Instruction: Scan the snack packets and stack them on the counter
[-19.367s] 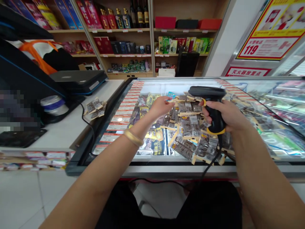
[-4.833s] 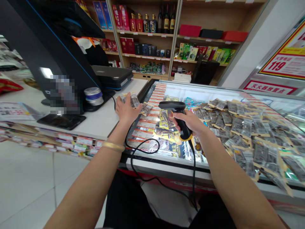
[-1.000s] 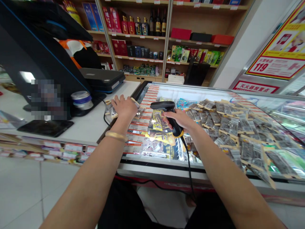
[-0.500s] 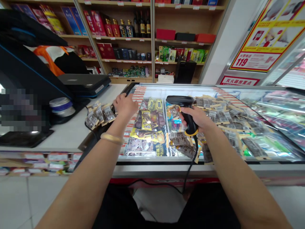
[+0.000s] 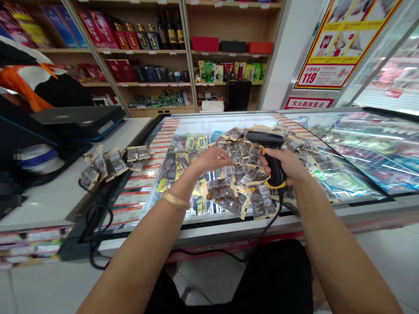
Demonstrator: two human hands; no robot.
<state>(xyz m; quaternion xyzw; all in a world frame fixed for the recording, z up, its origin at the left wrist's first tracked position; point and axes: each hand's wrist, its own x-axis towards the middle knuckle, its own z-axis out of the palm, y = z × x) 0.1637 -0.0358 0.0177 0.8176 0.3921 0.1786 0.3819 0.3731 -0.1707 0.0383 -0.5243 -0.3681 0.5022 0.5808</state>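
The left hand (image 5: 214,159) has moved from the loose packets (image 5: 115,163) well left of the scanner (image 5: 266,139) to the packet pile (image 5: 222,188) beneath it, now within reach; whether its fingers hold anything is unclear. The right hand's (image 5: 290,163) fingers clamp the scanner.

From where I stand, the left hand (image 5: 214,159) covers part of the packets (image 5: 261,203); fingertip contact cannot be determined. Packet print is too small to read. The right hand (image 5: 291,166) conceals part of the barcode scanner (image 5: 276,169) grip. Far right: fire-safety poster (image 5: 342,50), cut off along its top. Left: blue-banded canister (image 5: 41,158), blurred; price labels (image 5: 132,206), illegible. Near side: left forearm (image 5: 137,253) and right forearm (image 5: 343,244), cut off.
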